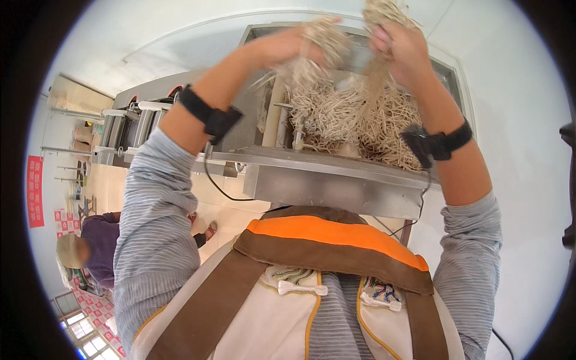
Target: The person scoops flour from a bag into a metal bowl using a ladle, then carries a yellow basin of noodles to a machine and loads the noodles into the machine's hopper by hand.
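Both my hands are raised over a stainless-steel machine trough (333,157) holding a heap of pale, noodle-like strands (342,112). My left hand (292,45), blurred by motion, grips a clump of strands (330,42) above the left part of the heap. To its right, my right hand (402,49) is closed around another bunch of strands (387,11), which sticks up above the fist. Loose bits hang or fall below that fist. A pale cylindrical roller (272,112) runs along the trough's left side, with a short metal rod beside it.
Metal rollers (119,130) of the machine line extend to the left. A person (96,247) in a cap and dark top is bent over at the far left, near a red-and-white patterned surface (96,310). White walls (508,112) stand behind and right of the trough.
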`<state>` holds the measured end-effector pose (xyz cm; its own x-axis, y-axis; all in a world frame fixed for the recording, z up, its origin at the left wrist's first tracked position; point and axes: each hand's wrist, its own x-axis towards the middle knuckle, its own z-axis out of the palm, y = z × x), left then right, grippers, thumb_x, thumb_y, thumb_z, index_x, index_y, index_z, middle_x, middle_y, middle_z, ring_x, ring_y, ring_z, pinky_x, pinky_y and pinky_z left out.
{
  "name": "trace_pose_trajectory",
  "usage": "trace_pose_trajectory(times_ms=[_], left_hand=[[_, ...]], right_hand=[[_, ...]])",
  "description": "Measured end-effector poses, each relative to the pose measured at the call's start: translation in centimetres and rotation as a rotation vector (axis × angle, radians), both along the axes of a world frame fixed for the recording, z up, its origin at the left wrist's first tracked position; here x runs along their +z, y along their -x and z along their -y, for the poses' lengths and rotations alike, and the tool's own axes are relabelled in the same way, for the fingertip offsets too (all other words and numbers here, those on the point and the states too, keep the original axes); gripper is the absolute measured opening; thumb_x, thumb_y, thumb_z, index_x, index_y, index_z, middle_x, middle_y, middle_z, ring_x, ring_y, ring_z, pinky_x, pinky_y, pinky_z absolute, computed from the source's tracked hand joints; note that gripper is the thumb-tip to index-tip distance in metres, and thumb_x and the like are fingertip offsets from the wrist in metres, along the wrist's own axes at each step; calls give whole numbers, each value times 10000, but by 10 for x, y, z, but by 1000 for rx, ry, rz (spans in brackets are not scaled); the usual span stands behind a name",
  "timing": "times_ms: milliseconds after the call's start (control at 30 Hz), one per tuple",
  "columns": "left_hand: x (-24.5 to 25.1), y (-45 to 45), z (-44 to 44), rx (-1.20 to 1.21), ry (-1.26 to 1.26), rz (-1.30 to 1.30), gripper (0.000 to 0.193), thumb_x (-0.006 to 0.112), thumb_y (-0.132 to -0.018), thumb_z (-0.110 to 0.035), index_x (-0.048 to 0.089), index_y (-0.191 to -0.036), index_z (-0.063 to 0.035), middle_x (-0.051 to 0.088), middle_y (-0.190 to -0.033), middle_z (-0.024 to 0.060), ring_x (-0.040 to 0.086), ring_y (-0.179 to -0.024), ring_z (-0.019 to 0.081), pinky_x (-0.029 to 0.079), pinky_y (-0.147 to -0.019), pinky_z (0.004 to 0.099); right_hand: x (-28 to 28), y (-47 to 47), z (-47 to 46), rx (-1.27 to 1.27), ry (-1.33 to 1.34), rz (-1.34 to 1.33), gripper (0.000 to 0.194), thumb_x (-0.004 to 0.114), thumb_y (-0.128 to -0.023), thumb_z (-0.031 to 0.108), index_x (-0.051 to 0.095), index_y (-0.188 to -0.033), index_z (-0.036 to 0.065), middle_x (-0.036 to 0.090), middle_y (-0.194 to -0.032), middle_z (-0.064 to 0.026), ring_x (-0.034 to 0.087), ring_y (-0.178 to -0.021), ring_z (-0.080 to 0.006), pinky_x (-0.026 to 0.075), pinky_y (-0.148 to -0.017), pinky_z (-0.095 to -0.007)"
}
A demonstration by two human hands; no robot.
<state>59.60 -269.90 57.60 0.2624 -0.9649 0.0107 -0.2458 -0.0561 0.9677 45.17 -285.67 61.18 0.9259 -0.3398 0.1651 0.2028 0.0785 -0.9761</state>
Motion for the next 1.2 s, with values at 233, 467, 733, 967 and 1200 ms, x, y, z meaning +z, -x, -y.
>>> trace_pose_trajectory(times_ms=[233, 467, 733, 967, 1200], left_hand=[[-22, -3, 36, -154, -74, 484, 204, 705, -637, -77, 671, -832, -28, 662, -767, 109, 632, -779, 202, 481, -679, 337], [-61, -31, 47, -279, -588, 666, 767, 830, -612, -340, 548, -1241, -4, 570, -1220, 217, 562, -1112, 324, 443, -939, 413], [-135, 42, 98, -438, -1133, 1201, 1052, 831, -566, -560, 427, -1382, -32, 410, -1401, 260, 400, -1300, 407, 311, -1092, 479], [-154, 27, 86, -378, -720, 1141, 463, 743, -664, -267, 673, -1052, -24, 686, -979, 161, 663, -915, 316, 543, -757, 393], [-37, -22, 34, 121, -205, 467, 513, 711, -703, -206, 595, -1170, -30, 671, -972, 100, 626, -865, 206, 501, -797, 346]], right_hand=[[-17, 9, 39, -70, -176, 7, 210, 496, -904, 92, 468, -696, 96, 453, -620, 11, 356, -507, -76, 298, -489, -267], [-6, 62, 54, -304, 563, -361, 186, 511, -830, 71, 622, -979, 55, 520, -696, 11, 453, -603, -76, 380, -542, -261], [-50, 74, 69, -96, 578, -398, 459, 562, -770, 75, 558, -1224, 6, 648, -980, -78, 572, -923, -163, 437, -853, -291], [-51, 85, 77, -76, 518, -484, 468, 552, -780, 49, 551, -1247, 15, 618, -986, -53, 547, -858, -122, 445, -778, -267], [-46, 51, 46, -104, 586, -354, 627, 612, -783, 70, 416, -1379, 61, 575, -1136, -90, 529, -1043, -159, 423, -898, -295]])
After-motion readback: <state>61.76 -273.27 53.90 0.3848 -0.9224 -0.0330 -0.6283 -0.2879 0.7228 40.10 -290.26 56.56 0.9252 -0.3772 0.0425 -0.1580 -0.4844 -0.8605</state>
